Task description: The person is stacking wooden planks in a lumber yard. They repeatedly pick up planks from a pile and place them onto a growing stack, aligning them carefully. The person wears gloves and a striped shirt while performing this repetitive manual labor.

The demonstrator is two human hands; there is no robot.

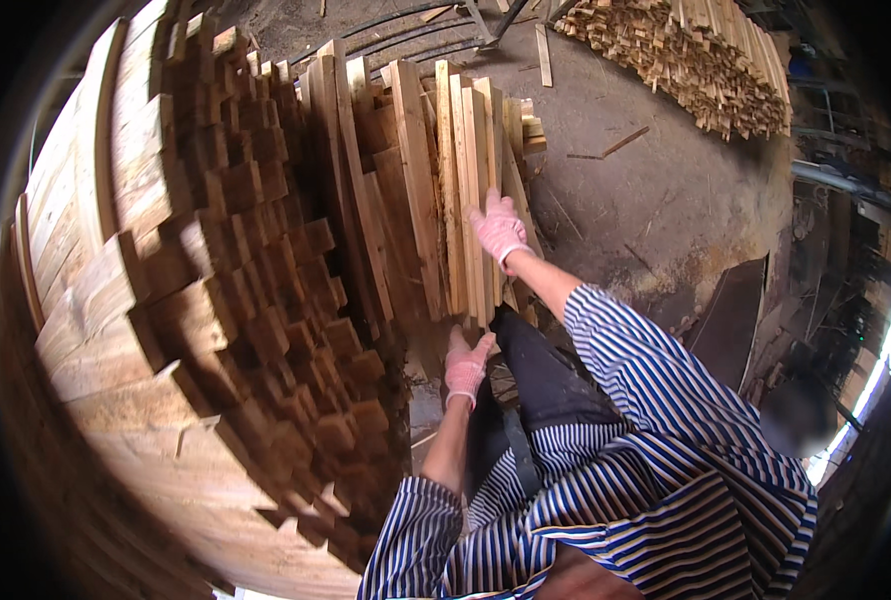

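Note:
Several long, pale wooden slats (466, 150) lie side by side on a stack in front of me, running away from my body. My right hand (502, 228), in a pinkish knit glove, is closed over the right-hand slats, its thumb to the left. The undersides of its fingers are hidden. At the near ends of the same slats is my left hand (467, 364), gloved alike. Its thumb and fingers are spread apart against those ends, palm partly out of sight.
A tall stack of wooden boards (266, 260) rises close on my left. At the far right lies a large pile of thin strips (686, 60). Loose wood scraps (626, 140) litter the concrete floor (656, 200). Bent dark bars (396, 35) stand beyond the slats.

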